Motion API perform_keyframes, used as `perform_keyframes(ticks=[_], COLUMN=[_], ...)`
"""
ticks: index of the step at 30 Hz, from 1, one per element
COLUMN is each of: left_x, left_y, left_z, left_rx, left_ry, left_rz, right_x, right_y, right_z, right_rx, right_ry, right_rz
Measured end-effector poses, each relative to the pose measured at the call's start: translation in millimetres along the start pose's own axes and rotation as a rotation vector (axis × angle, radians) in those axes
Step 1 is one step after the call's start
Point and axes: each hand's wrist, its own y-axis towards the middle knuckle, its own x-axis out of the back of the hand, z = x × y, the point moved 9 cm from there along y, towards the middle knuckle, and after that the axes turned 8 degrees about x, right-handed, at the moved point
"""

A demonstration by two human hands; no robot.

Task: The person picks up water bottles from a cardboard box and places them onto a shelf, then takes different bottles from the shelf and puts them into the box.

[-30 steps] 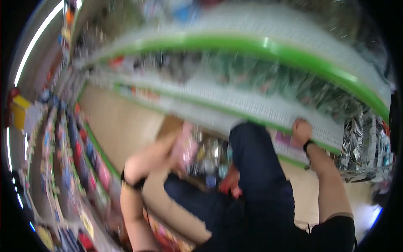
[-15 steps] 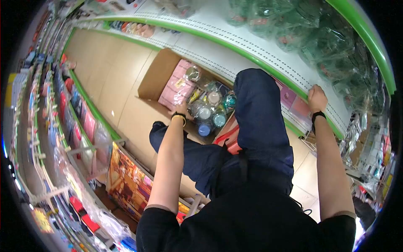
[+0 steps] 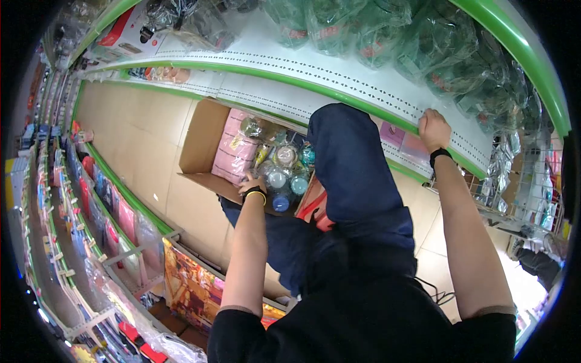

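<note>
My left hand (image 3: pixel 252 183) reaches over the near side of an open cardboard box (image 3: pixel 196 136) on the floor. Its fingers are slightly apart beside a pink wrapped package (image 3: pixel 235 148) and clear plastic bottles; they seem to grip nothing, though the fingertips are partly hidden. Among the bottles are one with a blue lid (image 3: pixel 281 202) and one with a pale teal lid (image 3: pixel 299 185). My right hand (image 3: pixel 434 129) is curled over the green front edge of the white shelf (image 3: pixel 290 71), thumb side towards the shelf top.
Green plastic-wrapped goods (image 3: pixel 439 48) line the upper shelf. A red item (image 3: pixel 313 202) lies between the box and my raised knee (image 3: pixel 351 151). Racks of packaged goods (image 3: pixel 115 212) run along the left, beside a printed carton (image 3: pixel 193 278). A wire basket (image 3: pixel 514 206) stands at right.
The view has tilted and shifted, so the shelf shows more and the box sits further left. My left hand has drawn back slightly towards the near box edge. My right hand stays on the shelf edge.
</note>
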Motion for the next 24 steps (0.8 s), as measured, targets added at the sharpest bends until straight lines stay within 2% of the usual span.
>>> perform_keyframes(ticks=[2, 3, 4, 5, 7, 10, 11, 14, 15, 16, 18, 19, 21, 22, 24], left_x=[-8.8, -51.5, -16.9, -9.7, -10.4, -23.0, -15.7, 4.9, -35.5, -52.6, -24.4, -39.1, -38.1, -36.5, -30.1], left_y=[10.9, 79.3, 26.3, 20.3, 27.5, 44.5, 18.8, -16.4, 39.4, 48.3, 10.0, 18.4, 27.6, 29.5, 26.2], left_z=[1.0, 11.1, 12.5, 16.6, 11.8, -1.3, 7.5, 1.8, 9.7, -2.7, -3.1, -7.6, 4.9, -0.2, -12.4], left_rx=[-0.083, 0.062, -0.046, -0.122, -0.271, -0.319, -0.187, -0.051, 0.054, -0.092, -0.054, -0.059, 0.155, 0.060, -0.135], left_ry=[-0.011, -0.181, -0.026, -0.001, 0.025, 0.021, -0.118, 0.033, -0.131, 0.270, 0.206, 0.218, 0.024, 0.133, 0.539], left_rz=[-0.015, -0.108, -0.080, -0.098, -0.061, -0.006, 0.177, 0.016, 0.049, 0.163, 0.125, 0.126, 0.064, 0.109, 0.055], right_x=[2.7, 1.0, 0.6, 1.2, 1.0, 8.0, 9.0, 11.8, 7.7, 3.8, 5.7, 7.1, 9.3, 10.5, 12.5], right_y=[-0.5, 0.8, 1.6, 0.7, 2.5, -9.2, -8.5, 1.6, 1.9, 0.8, -1.1, -1.3, -0.5, 0.4, -0.6], right_z=[0.2, -0.6, 3.3, 2.4, 4.7, 2.4, 3.1, 7.3, 5.2, 3.7, 4.2, 4.2, 4.9, 3.9, 5.9], right_rx=[0.015, 0.032, 0.030, 0.003, -0.008, 0.028, 0.015, 0.021, 0.016, 0.009, 0.004, 0.005, 0.000, -0.019, 0.000], right_ry=[0.017, 0.020, 0.028, 0.055, 0.056, 0.007, -0.004, 0.044, 0.055, 0.060, 0.044, 0.049, 0.060, 0.053, 0.062], right_rz=[0.005, 0.009, 0.007, -0.022, -0.043, -0.029, -0.011, -0.070, -0.059, -0.038, -0.029, -0.038, -0.044, -0.050, -0.055])
